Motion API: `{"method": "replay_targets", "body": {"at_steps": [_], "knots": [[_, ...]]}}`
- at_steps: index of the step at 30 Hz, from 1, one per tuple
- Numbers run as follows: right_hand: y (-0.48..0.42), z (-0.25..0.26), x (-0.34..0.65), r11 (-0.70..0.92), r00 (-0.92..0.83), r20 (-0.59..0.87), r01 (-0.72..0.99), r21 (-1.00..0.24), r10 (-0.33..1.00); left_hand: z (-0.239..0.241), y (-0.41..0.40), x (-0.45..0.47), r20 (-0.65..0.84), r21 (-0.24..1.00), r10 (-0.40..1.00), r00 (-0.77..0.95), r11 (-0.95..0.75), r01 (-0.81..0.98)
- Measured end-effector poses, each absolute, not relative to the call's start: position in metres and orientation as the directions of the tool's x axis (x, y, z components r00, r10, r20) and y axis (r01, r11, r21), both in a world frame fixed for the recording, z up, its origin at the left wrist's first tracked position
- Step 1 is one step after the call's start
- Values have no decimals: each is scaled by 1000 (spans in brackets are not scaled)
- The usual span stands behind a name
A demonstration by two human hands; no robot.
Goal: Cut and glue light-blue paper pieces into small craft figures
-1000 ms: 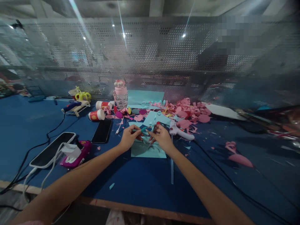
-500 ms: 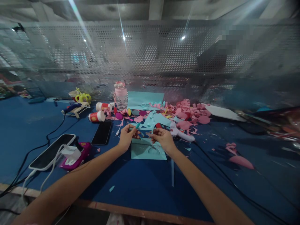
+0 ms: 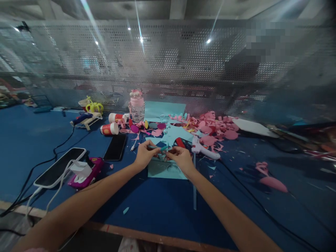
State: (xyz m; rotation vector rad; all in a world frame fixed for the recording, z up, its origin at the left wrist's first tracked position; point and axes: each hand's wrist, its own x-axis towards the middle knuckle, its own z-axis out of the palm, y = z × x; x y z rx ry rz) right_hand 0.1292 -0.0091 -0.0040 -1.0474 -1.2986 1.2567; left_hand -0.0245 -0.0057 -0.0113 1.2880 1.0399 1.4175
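Note:
My left hand is closed in a pinch on a slim teal piece, whose exact kind I cannot make out. Meeting it fingertip to fingertip, my right hand is also pinched shut; what lies between its fingers is too small and too covered to name. Both hands are over the far edge of a light teal sheet with a round outline on its right part. Just beyond the fingers lies a cut teal sheet with ragged edges. A white glue gun rests to the right of my right hand.
A black phone, a white-cased phone and a magenta power strip with cables lie to the left. Pink scraps are heaped behind. A clear bottle stands near the perforated screen. A pink flamingo shape lies right.
My hands have come together, so their fingertips now meet. The teal piece in my left hand has tipped from slanting upward to lying nearly level. The whole view has shifted slightly.

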Motion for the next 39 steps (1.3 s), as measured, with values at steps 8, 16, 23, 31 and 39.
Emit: {"method": "replay_targets", "body": {"at_steps": [8,16,23,31,39], "knots": [[-11,-8,123,62,-141,79,-124,-990,987,-13,-1,-31,387,912,920,-57,-373,171],[-14,-11,119,32,-73,40,-115,-993,997,-7,-5,-34,535,811,845,7,-516,276],[-17,-13,116,74,-114,85,-93,-993,990,-9,-7,-30,447,881,886,-122,-412,234],[-17,-13,115,77,-105,88,-98,-992,991,-13,-6,-24,278,957,955,-105,-265,122],[-18,-15,114,104,-93,114,-109,-989,989,-24,-1,-18,136,982,983,-127,-151,-116]]}}
